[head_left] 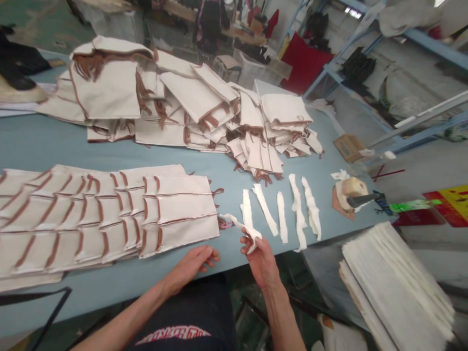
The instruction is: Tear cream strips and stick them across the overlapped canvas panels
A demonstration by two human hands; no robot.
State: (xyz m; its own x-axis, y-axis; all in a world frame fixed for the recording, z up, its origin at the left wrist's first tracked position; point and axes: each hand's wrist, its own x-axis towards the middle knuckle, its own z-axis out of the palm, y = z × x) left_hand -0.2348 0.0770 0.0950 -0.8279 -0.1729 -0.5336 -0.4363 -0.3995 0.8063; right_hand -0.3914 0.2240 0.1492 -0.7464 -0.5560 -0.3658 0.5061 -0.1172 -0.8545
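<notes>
My right hand (261,258) is closed on a white strip (252,234), thin and soft like cloth or paper, whose far end reaches left toward the stacked pieces. My left hand (199,258) rests low by the table's front edge, fingers loosely curled, and nothing shows in them. Just beyond it lie overlapping rows of cream fabric pieces (186,204) with brown edging. Several more white strips lie side by side on the table, among them a short one (281,217) and a wavy one (311,207).
A heap of cream, brown-edged pieces (109,90) spreads along the back of the blue-green table (47,146). On the right are a pale block with a dark handle (353,190) and a small cardboard box (349,147). A pale stack (398,282) stands beyond the table's right front.
</notes>
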